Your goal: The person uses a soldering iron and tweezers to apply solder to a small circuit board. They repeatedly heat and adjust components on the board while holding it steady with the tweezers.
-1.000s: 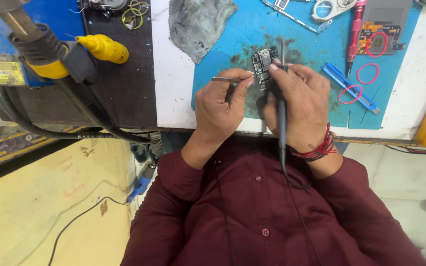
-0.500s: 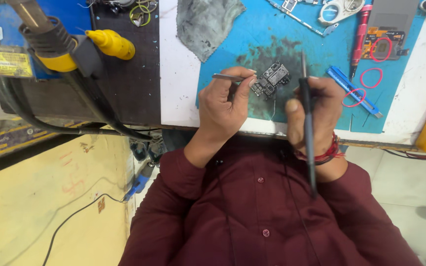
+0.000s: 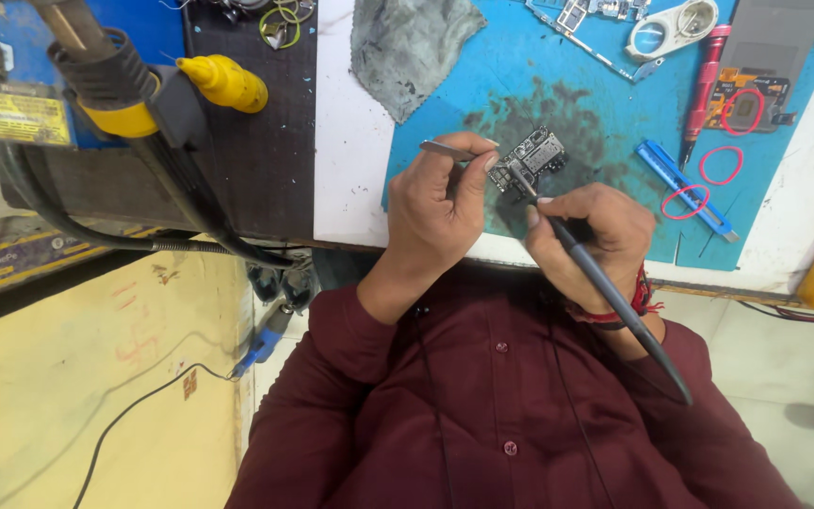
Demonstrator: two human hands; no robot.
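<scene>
While a yellow rectangular label sits on the blue unit at far left, I count three red rubber rings on the blue mat. My left hand has its grip closed on thin metal tweezers. My right hand grips a dark pen-like iron, its tip on the circuit board. That single small board, dark and crowded with grey parts, lies on the mat's stained patch between both hands.

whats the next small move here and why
Probably hold the small circuit board steady with the tweezers in the left hand while the right hand works the soldering iron, since its tip already sits at the board's edge.
</scene>
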